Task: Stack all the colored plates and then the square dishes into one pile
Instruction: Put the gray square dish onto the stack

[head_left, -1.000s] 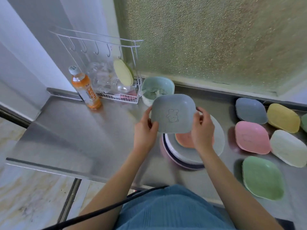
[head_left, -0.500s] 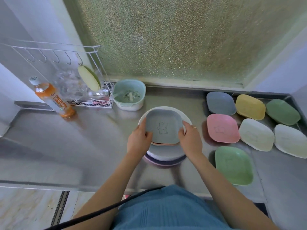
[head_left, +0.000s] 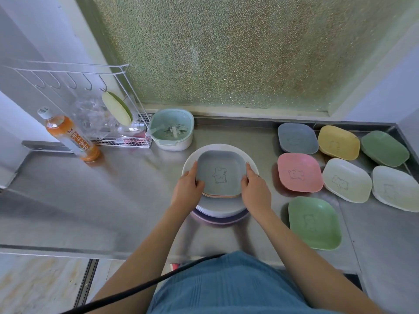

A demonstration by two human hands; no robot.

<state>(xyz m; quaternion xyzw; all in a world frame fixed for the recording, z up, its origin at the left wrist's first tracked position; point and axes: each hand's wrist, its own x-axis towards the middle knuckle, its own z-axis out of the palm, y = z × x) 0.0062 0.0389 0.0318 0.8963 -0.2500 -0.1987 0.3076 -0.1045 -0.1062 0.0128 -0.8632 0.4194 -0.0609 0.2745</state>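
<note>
Both hands on the grey-blue square dish point(head_left: 221, 172) at frame centre: left hand point(head_left: 187, 191) fingers grasping its left edge, right hand point(head_left: 255, 192) fingers grasping its right edge. Dish sits on a pink dish edge, atop the round plate pile point(head_left: 220, 211) on the steel bench point(head_left: 113, 200). Right of pile: green dish point(head_left: 314, 223) nearest, then pink dish point(head_left: 299, 172), cream dish point(head_left: 347, 180). Far right row: grey dish point(head_left: 297, 138), yellow dish point(head_left: 337, 142), dark green dish point(head_left: 384, 148). Upper left: orange bottle point(head_left: 70, 135), wire rack point(head_left: 90, 105).
</note>
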